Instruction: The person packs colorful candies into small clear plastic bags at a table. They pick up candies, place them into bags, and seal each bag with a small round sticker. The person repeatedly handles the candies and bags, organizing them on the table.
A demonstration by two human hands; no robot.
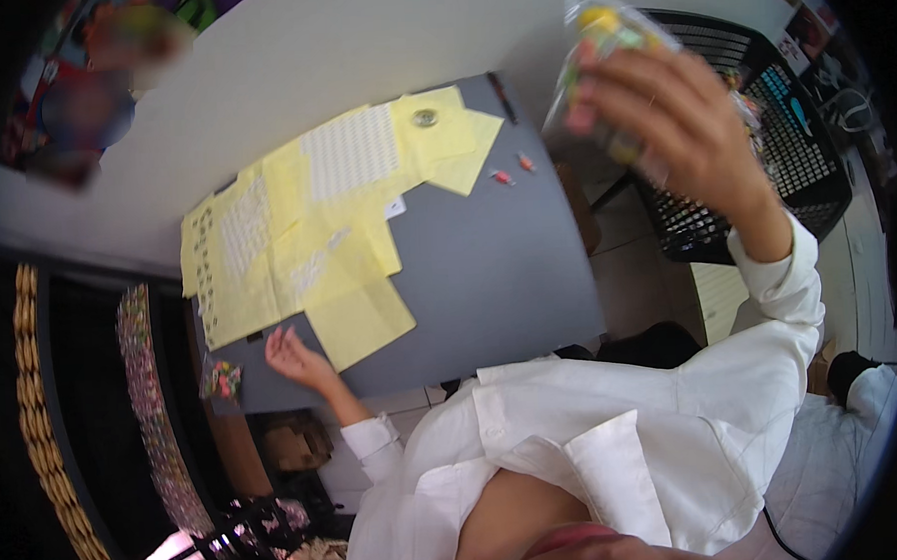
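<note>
My right hand (pixel 682 120) is raised at the upper right, its fingers closed around a clear plastic bag (pixel 602 22) of colourful small pieces, yellow, green and pink. The hand is slightly blurred and covers part of the bag. At the near left side of the grey table (pixel 493 278), my left hand (pixel 296 359) is palm up with loosely curled fingers and nothing in it. Beside it, at the table's left corner, lies another small clear bag (pixel 222 381) of multicoloured pieces. Yellow sheets (pixel 367 317) spread just beyond the left hand, some bearing rows of small marks or pieces.
A black perforated plastic basket (pixel 811 163) stands right of the table, holding colourful bagged items. Two small red wrapped pieces (pixel 502 178) and a dark pen-like stick (pixel 502 97) lie on the table's right part. A round clear object (pixel 425 117) rests on the sheets. Hanging strands (pixel 154 413) line the left.
</note>
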